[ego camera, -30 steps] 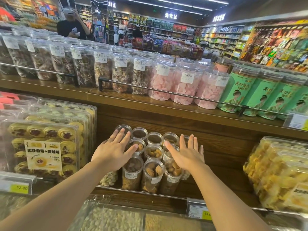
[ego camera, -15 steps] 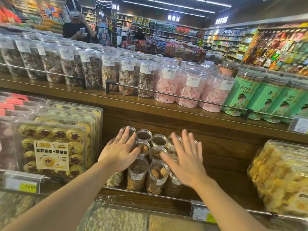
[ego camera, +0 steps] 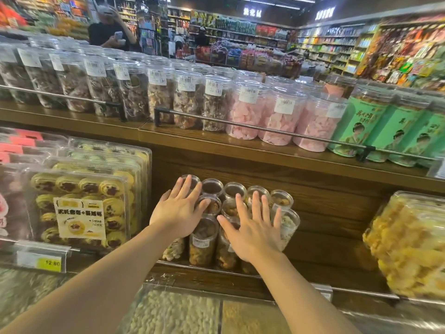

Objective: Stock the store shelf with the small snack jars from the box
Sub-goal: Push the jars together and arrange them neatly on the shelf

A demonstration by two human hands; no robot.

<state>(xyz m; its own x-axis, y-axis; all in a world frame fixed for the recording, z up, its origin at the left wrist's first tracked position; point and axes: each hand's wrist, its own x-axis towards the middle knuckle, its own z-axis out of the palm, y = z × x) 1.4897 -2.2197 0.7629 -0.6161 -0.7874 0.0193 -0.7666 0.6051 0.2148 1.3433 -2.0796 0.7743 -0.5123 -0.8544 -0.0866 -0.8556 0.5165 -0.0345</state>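
Several small clear snack jars (ego camera: 203,239) stand in rows on the middle wooden shelf (ego camera: 320,239), behind a thin metal rail. My left hand (ego camera: 177,212) lies flat with fingers spread on the lids at the cluster's left side. Over the right-hand jars, my right hand (ego camera: 252,230) rests palm down with its fingers apart. Neither hand grips a jar. The front jars on the right are partly hidden by my right hand. The box is not in view.
Clear packs of yellow cookies (ego camera: 79,206) fill the shelf to the left, and a tub of yellow chips (ego camera: 409,244) sits at the right. The upper shelf holds large jars (ego camera: 277,116) and green tins (ego camera: 358,126). A person (ego camera: 108,32) stands in the far aisle.
My right hand has moved left and forward from beside the jars to flat on top of the right-hand ones. The left hand stays on the left jars. The view has shifted slightly.
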